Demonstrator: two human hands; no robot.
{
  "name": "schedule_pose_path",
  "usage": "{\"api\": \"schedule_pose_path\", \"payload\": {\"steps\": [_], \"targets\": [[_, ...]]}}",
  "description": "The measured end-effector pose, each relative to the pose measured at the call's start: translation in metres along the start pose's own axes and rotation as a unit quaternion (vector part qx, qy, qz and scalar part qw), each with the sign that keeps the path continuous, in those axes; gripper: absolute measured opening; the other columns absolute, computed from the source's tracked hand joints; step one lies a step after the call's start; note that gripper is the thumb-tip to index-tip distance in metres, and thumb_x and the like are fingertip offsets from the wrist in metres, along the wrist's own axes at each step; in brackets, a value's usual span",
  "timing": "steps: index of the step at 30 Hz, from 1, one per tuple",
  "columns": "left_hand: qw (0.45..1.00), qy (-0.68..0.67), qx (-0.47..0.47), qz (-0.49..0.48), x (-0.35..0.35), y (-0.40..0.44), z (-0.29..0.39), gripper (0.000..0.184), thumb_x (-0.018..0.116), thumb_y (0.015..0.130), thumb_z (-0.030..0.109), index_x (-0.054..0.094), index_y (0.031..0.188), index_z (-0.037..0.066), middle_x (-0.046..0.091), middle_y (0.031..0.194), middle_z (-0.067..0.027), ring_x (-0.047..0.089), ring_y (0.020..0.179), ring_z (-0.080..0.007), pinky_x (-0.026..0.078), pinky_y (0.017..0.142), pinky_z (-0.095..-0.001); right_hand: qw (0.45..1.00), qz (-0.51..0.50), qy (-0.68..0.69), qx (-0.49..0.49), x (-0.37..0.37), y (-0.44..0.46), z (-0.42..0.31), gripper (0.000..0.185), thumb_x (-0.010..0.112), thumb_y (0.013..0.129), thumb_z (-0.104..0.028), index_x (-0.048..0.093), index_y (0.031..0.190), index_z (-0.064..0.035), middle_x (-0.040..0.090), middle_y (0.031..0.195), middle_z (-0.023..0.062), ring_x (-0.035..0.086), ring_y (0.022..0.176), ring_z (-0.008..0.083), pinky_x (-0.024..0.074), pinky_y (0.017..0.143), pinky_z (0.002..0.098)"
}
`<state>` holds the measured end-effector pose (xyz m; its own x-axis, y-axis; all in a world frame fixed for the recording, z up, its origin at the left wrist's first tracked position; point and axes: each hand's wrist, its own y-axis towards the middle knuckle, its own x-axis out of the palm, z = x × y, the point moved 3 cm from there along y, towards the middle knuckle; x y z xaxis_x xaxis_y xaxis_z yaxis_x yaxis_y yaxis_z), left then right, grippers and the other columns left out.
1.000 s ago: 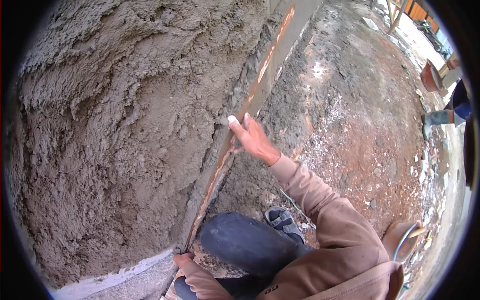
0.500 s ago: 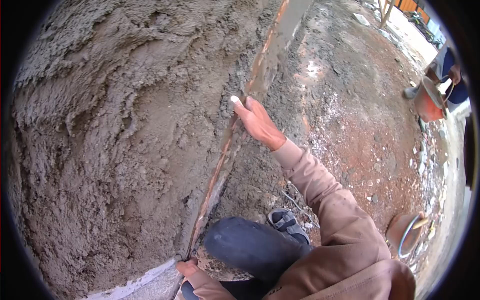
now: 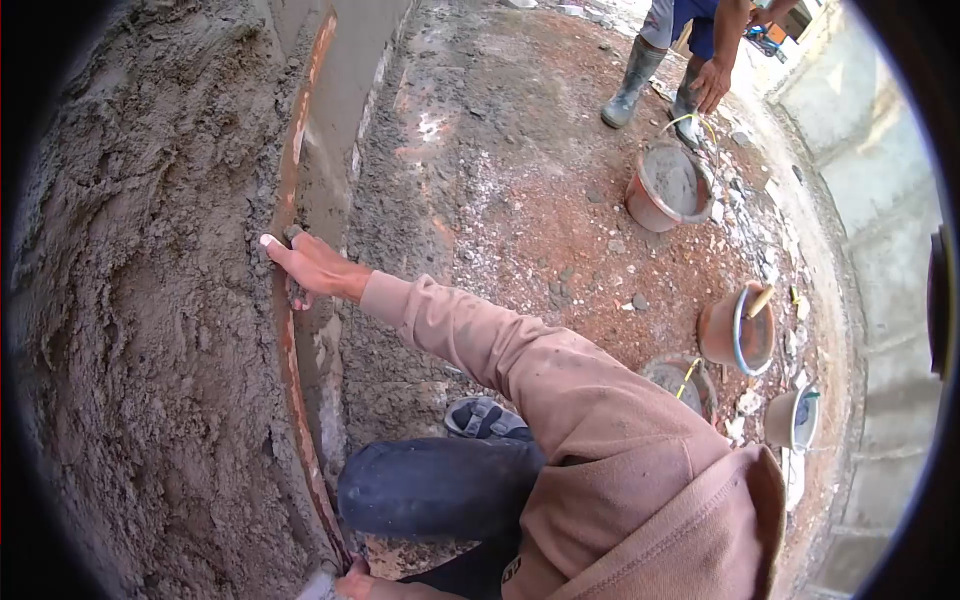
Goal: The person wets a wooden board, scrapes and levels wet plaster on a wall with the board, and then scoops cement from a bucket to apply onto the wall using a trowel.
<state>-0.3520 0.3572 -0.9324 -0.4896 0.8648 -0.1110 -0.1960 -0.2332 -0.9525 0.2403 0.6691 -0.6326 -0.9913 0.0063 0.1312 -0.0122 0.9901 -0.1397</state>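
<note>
1. The right hand [image 3: 302, 268] grips the long strip [image 3: 298, 395] partway along its length, thumb on the side of the rough wall [image 3: 150, 300] and fingers around the other edge.
2. The left hand [image 3: 355, 580] is at the strip's lower end, near the bottom of the view. It seems to touch the strip there, but I cannot tell how far its fingers are closed.
3. The long strip runs along the edge of the rough wall, beside a smoother grey face [image 3: 345, 90]. Its surface is reddish-brown, with grey smears.
4. A bent knee [image 3: 430, 490] in dark cloth is near the strip, with a sandal [image 3: 485, 418] just beyond it.
5. On the stony ground [image 3: 540, 190] are a bucket of grey mix [image 3: 648, 210], a brown bucket [image 3: 715, 330], a pale bucket [image 3: 778, 420] and a bucket partly behind the sleeve [image 3: 707, 390].
6. Another person in rubber boots [image 3: 635, 85] bends near the bucket of grey mix, one hand [image 3: 712, 86] above it.
</note>
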Motion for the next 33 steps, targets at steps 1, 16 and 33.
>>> {"api": "schedule_pose_path", "payload": {"steps": [1,16,33], "targets": [[1.0,0.003,0.0,-0.006,0.0,-0.001,-0.002,0.034,0.06,0.084,0.036,0.07,0.105,0.011,0.069,0.105,-0.007,0.065,0.099,-0.0272,0.052,0.08,-0.0493,1.0,0.002,0.0,-0.004,0.0,0.0,-0.002,0.059,0.045,0.098,-0.05,0.038,0.107,0.0077,0.053,0.082,0.0146,0.063,0.05,0.025,0.0565,0.043,0.0345],[0.998,0.027,-0.012,-0.055,-0.034,-0.006,0.005,0.042,0.058,0.083,0.04,0.066,0.11,0.008,0.068,0.107,-0.0097,0.065,0.101,-0.029,0.053,0.081,-0.0497,0.999,0.028,0.017,0.027,0.014,0.0,0.071,0.06,0.044,0.098,-0.051,0.049,0.095,0.0091,0.06,0.081,0.0152,0.063,0.049,0.0236,0.0504,0.04,0.0341],[0.902,0.298,0.156,-0.27,-0.198,-0.369,0.051,0.054,0.056,0.082,0.046,0.062,0.115,0.005,0.067,0.11,-0.012,0.064,0.103,-0.0297,0.052,0.084,-0.046,0.879,0.144,-0.311,0.331,0.003,-0.252,0.151,0.052,0.055,0.085,-0.03,0.054,0.126,0.0022,0.058,0.124,0.0298,0.057,0.116,0.0423,0.0456,0.099,0.0478]]}}
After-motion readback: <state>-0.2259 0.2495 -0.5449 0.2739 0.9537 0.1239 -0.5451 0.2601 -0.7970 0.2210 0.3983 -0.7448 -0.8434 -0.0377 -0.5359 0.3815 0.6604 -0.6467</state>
